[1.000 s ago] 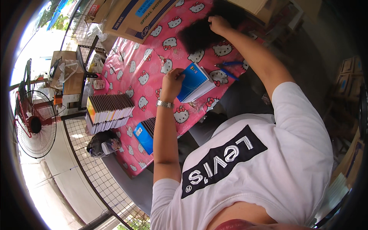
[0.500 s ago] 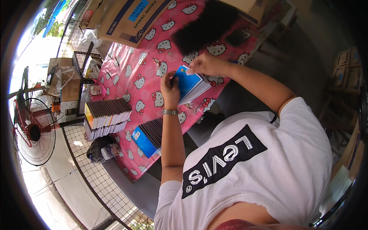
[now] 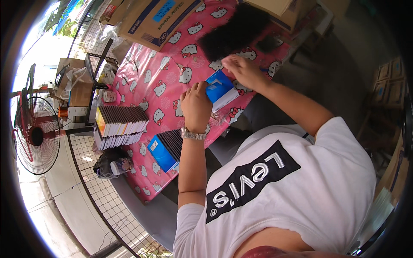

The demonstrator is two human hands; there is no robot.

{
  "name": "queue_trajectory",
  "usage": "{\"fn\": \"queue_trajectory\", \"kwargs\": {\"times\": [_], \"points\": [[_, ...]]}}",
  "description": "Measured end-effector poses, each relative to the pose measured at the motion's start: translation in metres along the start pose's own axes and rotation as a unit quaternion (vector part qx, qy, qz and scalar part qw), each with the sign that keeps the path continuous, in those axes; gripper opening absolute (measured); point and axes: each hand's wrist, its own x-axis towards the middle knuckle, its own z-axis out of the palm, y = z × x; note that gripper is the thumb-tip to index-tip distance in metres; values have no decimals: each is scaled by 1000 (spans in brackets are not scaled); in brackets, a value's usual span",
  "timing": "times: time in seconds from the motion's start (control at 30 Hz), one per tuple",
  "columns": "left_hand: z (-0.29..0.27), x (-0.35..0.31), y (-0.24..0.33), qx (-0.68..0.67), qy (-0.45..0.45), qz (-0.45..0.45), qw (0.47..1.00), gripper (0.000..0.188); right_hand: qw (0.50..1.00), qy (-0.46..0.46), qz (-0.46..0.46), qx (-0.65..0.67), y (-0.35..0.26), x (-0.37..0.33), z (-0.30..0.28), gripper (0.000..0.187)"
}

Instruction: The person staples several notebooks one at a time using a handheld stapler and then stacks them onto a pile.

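Note:
A blue-covered notebook (image 3: 222, 86) with white pages and a row of punched holes along its edge lies at the near right part of the table. My left hand (image 3: 197, 105), with a metal watch at the wrist, is closed at its left end; the fingertips are hidden behind the hand. Off the notebook's far right side, my right hand (image 3: 244, 72) is raised, and motion smears its fingers. Just beyond that hand lies a dark bristly black heap (image 3: 234, 32), too dark to make out in detail.
Pink patterned cloth (image 3: 165, 101) covers the table. Notebooks with dark bindings stand in a stack (image 3: 122, 124) at left, beside a blue-covered stack (image 3: 163, 150). A cardboard box (image 3: 157, 21) is at the far side, a bag (image 3: 112, 163) at the left edge, a fan (image 3: 36, 135) beyond.
My right hand has lifted off the notebook, away to the right. My left hand has turned, its back now upward and its fingers curled over at the notebook's left end.

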Motion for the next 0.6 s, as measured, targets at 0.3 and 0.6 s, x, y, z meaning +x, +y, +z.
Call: {"fn": "queue_trajectory", "kwargs": {"times": [0.3,0.6], "points": [[17,11,-6,-50,46,40,997,23,992,-39,-121,-7,12,-45,42,61],[16,-3,-4,-70,61,61,994,22,947,-88,-264,-158,-15,7,-9,20]]}}
